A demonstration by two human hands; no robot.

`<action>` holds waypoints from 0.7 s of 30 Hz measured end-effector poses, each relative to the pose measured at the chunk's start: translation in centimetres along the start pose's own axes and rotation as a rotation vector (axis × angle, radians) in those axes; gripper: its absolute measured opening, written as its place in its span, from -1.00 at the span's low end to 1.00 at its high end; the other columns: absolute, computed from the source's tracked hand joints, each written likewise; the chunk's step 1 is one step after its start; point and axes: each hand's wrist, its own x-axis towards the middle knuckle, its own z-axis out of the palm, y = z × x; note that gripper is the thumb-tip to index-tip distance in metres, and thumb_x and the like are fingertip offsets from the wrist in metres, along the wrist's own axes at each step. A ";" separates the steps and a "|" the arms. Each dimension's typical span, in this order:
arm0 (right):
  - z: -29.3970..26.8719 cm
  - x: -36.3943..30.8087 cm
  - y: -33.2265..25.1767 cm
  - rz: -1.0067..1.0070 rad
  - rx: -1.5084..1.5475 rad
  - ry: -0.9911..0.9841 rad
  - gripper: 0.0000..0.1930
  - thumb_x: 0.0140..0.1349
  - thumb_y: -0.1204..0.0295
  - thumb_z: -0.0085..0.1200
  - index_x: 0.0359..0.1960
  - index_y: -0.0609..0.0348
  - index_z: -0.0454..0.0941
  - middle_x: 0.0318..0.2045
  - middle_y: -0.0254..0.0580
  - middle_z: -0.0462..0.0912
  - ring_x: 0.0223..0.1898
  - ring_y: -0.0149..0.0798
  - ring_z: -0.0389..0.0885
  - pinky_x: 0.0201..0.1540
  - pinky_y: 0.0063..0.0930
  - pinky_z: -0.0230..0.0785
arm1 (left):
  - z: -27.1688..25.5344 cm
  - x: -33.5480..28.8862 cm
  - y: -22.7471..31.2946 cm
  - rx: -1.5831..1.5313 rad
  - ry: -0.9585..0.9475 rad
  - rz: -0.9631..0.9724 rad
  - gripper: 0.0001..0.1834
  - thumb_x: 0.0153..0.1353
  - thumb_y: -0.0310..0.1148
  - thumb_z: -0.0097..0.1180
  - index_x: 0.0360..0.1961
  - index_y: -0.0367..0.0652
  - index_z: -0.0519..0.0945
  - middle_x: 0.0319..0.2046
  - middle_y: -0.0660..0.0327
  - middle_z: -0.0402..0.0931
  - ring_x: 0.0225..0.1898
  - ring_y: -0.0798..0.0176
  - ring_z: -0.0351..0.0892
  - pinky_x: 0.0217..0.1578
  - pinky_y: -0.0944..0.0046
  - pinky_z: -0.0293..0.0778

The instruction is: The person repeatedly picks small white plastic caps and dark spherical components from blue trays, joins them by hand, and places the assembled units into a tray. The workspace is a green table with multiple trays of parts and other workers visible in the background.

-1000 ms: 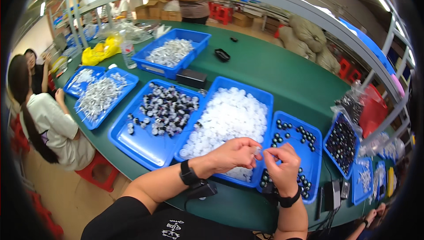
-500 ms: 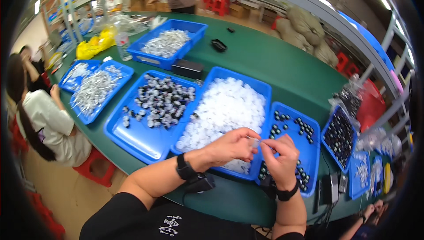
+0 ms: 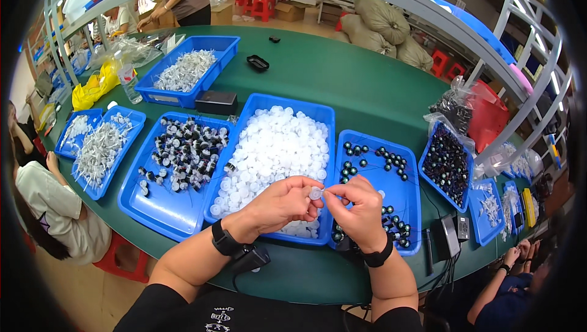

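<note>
A small translucent round plastic cap (image 3: pixel 315 193) is pinched between the thumb and fingers of my left hand (image 3: pixel 284 202). My right hand (image 3: pixel 362 211) is closed in a pinch just to the right, its fingertips at the cap's edge. Whatever lies between those right fingertips is too small to make out. Both hands hover over the front of a blue tray (image 3: pixel 332 148) heaped with white caps (image 3: pixel 278 148). Beneath and beyond my right hand, another blue tray (image 3: pixel 400 197) holds dark shiny round pieces (image 3: pixel 391 161) with thin wires.
At left, a blue tray (image 3: pixel 162 208) holds black-and-clear wired parts (image 3: pixel 183 151). Farther left are trays of white wired pieces (image 3: pixel 101 148) and a water bottle (image 3: pixel 127 78). A metal shelf frame (image 3: pixel 520 69) rises at right. Co-workers sit at both sides.
The view has turned to the right, so the trays stand farther left in it. My hands stay together at the cap, which now shows its round face.
</note>
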 end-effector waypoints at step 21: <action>0.3 -0.4 -0.9 0.114 -0.057 -0.061 -0.95 -0.08 0.56 0.27 -0.55 0.15 0.64 -0.73 -0.37 0.40 -0.65 -0.39 0.32 -0.23 -0.32 0.31 | 0.4 -0.1 -0.4 0.127 0.050 0.146 -0.76 0.31 -0.41 -0.03 -0.04 -0.26 0.39 -0.37 0.23 0.47 -0.40 0.40 0.48 -0.36 0.38 0.44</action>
